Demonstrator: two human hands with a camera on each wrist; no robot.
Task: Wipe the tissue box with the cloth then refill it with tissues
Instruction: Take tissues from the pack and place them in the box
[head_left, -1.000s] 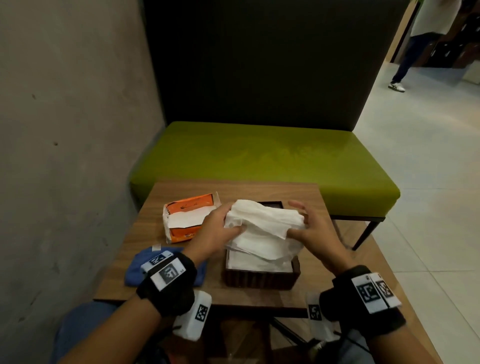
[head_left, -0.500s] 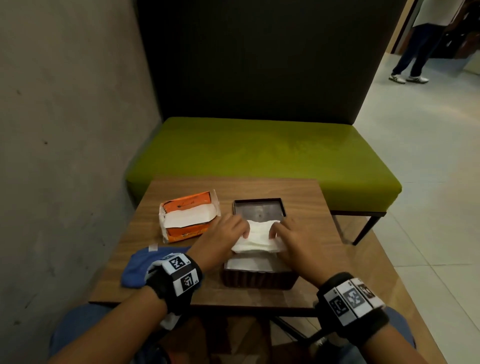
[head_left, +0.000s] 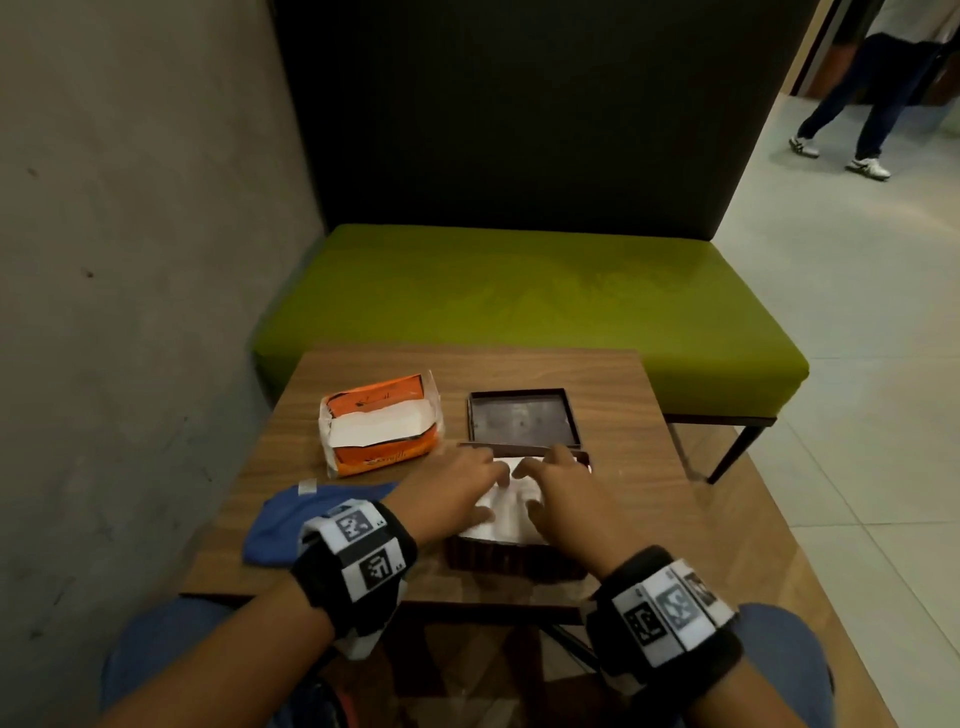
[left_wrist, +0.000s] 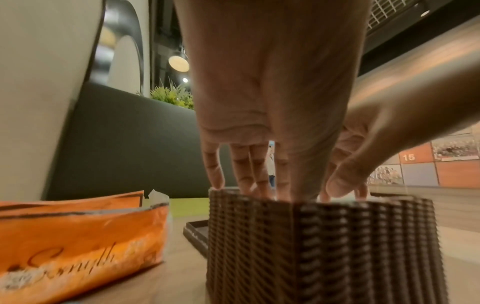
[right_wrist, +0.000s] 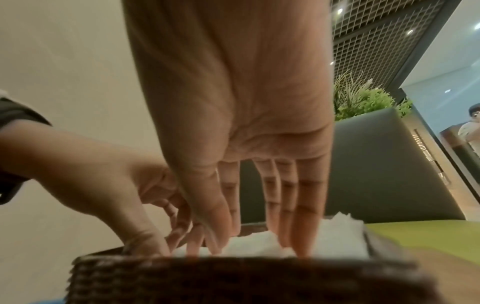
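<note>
A dark woven tissue box (head_left: 514, 560) (left_wrist: 324, 246) (right_wrist: 233, 281) stands near the table's front edge, with white tissues (head_left: 506, 512) (right_wrist: 335, 238) inside it. My left hand (head_left: 457, 486) (left_wrist: 259, 123) and right hand (head_left: 563, 493) (right_wrist: 246, 144) both press straight fingers down on the tissues. The box's dark lid (head_left: 523, 418) lies flat just behind it. An orange tissue pack (head_left: 382, 431) (left_wrist: 72, 236), torn open, lies to the left. A blue cloth (head_left: 291, 522) lies at the front left, partly hidden under my left wrist.
The small wooden table (head_left: 623, 395) stands against a grey wall (head_left: 130, 260), with a green bench (head_left: 519, 301) behind it. A person (head_left: 862, 88) walks on the tiled floor at the far right.
The raised bundle of tissues has gone down into the box. Both hands followed it and now press it flat from above.
</note>
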